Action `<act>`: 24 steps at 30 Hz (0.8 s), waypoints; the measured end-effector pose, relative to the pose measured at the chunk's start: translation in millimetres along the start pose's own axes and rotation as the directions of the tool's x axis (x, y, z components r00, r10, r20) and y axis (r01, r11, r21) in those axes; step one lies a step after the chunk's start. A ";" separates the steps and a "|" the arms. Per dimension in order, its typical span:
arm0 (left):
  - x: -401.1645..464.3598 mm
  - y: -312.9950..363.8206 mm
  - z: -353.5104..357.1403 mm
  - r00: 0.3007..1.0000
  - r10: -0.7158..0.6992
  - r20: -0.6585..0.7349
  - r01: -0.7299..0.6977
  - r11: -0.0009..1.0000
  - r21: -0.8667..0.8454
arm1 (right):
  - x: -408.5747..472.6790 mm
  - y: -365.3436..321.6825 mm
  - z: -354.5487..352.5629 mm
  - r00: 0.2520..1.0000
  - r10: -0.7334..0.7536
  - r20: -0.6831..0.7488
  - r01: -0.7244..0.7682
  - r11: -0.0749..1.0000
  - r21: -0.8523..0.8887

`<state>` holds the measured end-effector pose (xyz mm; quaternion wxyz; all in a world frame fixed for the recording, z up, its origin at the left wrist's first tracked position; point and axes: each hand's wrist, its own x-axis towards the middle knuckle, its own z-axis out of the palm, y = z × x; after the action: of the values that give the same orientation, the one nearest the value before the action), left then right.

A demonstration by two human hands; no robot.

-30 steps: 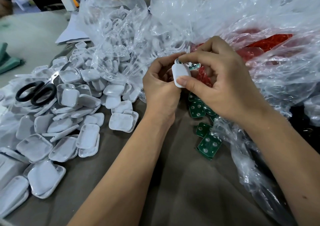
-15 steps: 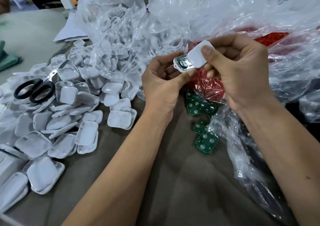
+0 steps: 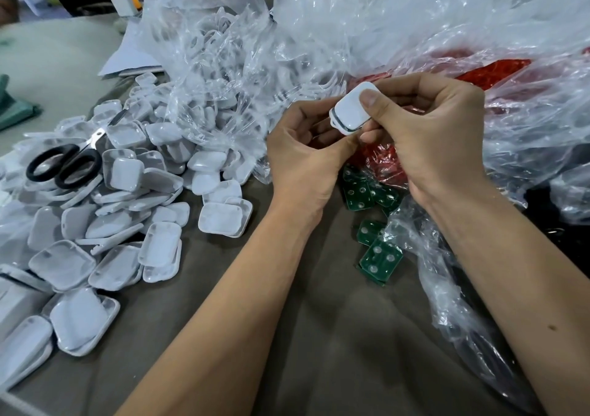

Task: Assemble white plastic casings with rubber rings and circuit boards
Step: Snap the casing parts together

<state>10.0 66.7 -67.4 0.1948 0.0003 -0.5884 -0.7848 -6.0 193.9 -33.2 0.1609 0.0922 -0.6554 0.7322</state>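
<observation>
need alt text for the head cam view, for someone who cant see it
Two bare hands, left hand and right hand, pinch a white casing together above green circuit boards. A pile of casing halves with black scissors lies left, plastic bags behind.

Scissors (image 3: 64, 165) on casings (image 3: 127, 211), boards (image 3: 380, 257) right

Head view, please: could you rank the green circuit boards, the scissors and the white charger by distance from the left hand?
1. Green circuit boards, just right of the left hand.
2. Scissors, far left on the casings.
3. White charger, top left, at the back.
</observation>
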 end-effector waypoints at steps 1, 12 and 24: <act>0.1 -0.1 -0.1 1.000 0.002 0.003 -0.002 1.000 -0.001 | 0.1 -0.1 -0.1 1.000 -0.002 -0.001 0.002 1.000 -0.002; -0.4 -0.4 0.0 1.000 0.010 0.024 -0.009 1.000 -0.022 | -1.6 -0.2 -2.2 0.998 -0.069 -0.006 0.066 0.976 -0.207; -0.9 -0.8 -0.9 0.999 0.010 0.031 -0.008 0.999 -0.040 | -1.9 0.6 -1.6 0.996 -0.085 0.016 0.085 0.934 -0.347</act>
<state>10.9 66.3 -68.6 0.1891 -0.0187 -0.5754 -0.7955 -4.4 195.3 -34.6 0.2058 0.0908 -0.7697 0.5975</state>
